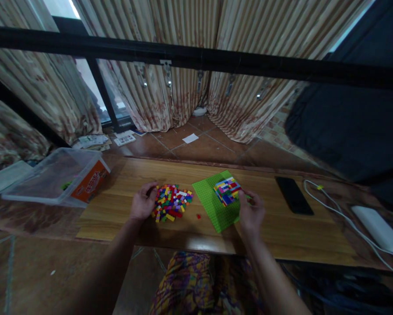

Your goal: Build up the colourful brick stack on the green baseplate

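A pile of small coloured bricks (172, 203) lies on a low wooden table (282, 236). My left hand (143, 202) rests at the pile's left edge, fingers curled onto the bricks. A green baseplate (213, 205) lies to the right of the pile. On its far right corner stands a multicoloured block of stacked bricks (227, 190). My right hand (250, 211) is at the baseplate's right edge, fingertips beside the block. Whether it pinches a brick is too small to tell. One red brick (198, 216) lies loose between pile and plate.
A clear plastic tub with an orange label (57, 177) stands at the table's left end. A black phone (294, 195) lies on the right, then a white cable (331, 205) and a white device (378, 229). Curtains and tiled floor lie beyond.
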A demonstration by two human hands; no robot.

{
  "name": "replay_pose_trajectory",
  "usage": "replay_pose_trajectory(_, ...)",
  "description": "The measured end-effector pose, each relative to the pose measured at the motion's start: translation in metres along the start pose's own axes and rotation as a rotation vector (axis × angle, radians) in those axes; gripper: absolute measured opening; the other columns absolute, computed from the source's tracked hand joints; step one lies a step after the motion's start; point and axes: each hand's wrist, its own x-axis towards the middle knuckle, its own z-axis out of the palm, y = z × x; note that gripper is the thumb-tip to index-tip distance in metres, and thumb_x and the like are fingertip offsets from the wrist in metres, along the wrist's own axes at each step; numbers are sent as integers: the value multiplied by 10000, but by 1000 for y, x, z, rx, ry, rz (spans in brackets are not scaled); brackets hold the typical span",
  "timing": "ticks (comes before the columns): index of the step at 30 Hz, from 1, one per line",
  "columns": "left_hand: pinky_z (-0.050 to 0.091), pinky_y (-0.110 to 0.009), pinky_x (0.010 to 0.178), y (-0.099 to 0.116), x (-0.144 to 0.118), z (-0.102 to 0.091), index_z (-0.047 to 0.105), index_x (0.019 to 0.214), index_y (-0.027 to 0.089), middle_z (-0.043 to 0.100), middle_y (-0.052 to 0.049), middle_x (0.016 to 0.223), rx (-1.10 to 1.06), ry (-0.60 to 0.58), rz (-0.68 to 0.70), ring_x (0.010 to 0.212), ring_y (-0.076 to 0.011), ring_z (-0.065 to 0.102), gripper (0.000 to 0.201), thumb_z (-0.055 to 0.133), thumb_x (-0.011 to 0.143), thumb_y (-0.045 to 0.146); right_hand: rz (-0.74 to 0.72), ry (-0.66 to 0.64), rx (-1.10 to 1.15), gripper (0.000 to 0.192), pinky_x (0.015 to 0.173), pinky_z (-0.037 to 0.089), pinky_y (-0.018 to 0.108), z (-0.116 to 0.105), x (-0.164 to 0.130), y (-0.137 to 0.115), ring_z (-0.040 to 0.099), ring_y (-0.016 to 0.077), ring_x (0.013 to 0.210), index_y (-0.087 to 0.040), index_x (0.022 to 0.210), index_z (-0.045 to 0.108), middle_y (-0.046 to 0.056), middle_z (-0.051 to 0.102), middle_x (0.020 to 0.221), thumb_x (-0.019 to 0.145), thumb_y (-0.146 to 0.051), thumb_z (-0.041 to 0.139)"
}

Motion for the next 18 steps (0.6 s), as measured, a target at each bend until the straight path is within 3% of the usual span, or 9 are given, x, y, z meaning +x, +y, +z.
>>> replay_pose_trajectory(4, 456, -392, 1022, -1, 1, 0, 681, 1039, 176, 695, -86, 1126, -4, -8, -11, 1086, -233, 623, 352, 497, 817, 377, -115, -80, -115, 492, 869, 438, 388, -10, -3, -4, 545, 233, 983, -157, 1073, 633, 111, 569, 1096, 722, -497, 688)
replay_pose_trajectory(10, 471, -382, 1005, 3, -1, 0, 682, 1038, 185, 703, -74, 1106, -4, -2, -10, 1068, -224, 629, 339, 493, 825, 369, -200, -229, -236, 709, 977, 386, 479, -7, -13, 5, 495, 299, 1135, -155, 1284, 512, 148, 535, 1219, 693, -499, 699)
replay_pose_trajectory(14, 475, -379, 1001, 5, -3, 0, 682, 1038, 184, 705, -69, 1095, -13, -2, -10, 1061, -214, 634, 326, 489, 834, 351, -239, -226, -305, 758, 975, 386, 503, -9, -11, 8, 491, 327, 1140, -129, 1308, 493, 175, 548, 1218, 694, -521, 702)
replay_pose_trajectory(18, 484, -393, 993, 2, -4, 3, 676, 1058, 190, 698, -69, 1114, -16, 8, -6, 1057, -216, 634, 321, 497, 839, 342, -442, -148, -332, 626, 1000, 360, 526, -11, -20, -10, 460, 340, 1194, -151, 1299, 518, 183, 526, 1269, 777, -464, 666)
